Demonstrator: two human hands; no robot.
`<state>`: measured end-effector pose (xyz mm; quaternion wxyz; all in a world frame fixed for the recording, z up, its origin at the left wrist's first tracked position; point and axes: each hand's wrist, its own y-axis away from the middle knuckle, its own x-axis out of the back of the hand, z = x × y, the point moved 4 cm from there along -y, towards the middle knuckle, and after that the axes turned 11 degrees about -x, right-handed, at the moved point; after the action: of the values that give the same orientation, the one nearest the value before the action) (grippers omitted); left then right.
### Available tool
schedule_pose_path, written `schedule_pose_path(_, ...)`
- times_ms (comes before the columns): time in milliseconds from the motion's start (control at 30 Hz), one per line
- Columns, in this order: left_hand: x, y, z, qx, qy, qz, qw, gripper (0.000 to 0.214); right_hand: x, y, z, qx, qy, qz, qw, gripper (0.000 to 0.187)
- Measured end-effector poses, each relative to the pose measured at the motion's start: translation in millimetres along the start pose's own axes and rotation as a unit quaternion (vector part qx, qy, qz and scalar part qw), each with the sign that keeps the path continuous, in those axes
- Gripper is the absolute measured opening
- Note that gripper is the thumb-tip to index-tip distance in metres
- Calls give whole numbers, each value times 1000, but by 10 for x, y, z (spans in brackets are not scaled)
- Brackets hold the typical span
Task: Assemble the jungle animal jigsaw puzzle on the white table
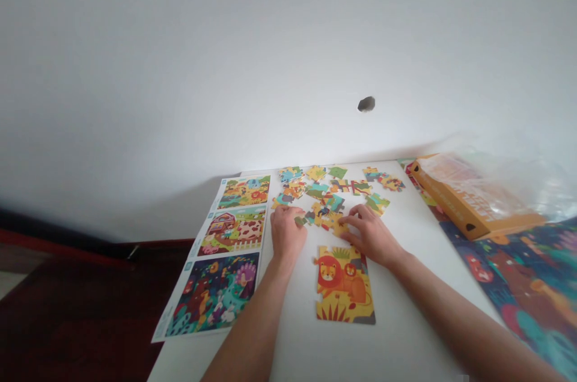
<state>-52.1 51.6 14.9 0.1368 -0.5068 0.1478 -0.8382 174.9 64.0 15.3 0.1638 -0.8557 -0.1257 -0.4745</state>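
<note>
On the white table (406, 286) lies a joined block of puzzle pieces with orange lions (345, 286). Beyond it, several loose colourful puzzle pieces (333, 187) are scattered. My left hand (286, 232) rests knuckles up with its fingers curled, pinching a small greenish piece (300, 221). My right hand (369, 235) lies just right of it, its fingers pressed on a yellow-orange piece (333, 223) above the lion block. The two hands are a little apart.
A reference sheet with three printed pictures (223, 253) lies along the table's left edge. An orange puzzle box (469, 205) under clear plastic wrap (509, 175) sits at the right, on a dark, colourful picture board (527, 286). A white wall stands behind.
</note>
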Motion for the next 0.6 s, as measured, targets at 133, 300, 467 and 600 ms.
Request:
schedule_pose_path(133, -111, -7, 58, -38, 76, 13, 996, 43, -30, -25, 72, -34, 11, 28, 999, 24)
schedule_pose_path(300, -145, -18, 64, -73, 155, 31, 985, 34, -47, -71, 190, -73, 14, 32, 997, 26)
schedule_pose_path(467, -138, -35, 75, -83, 186, 20, 979, 29, -26, -128, 344, -119, 36, 55, 991, 29)
schedule_pose_path(600, -119, -38, 150, -112, 217, 0, 970, 25, 34, -130, 404, -158, 45, 69, 984, 28)
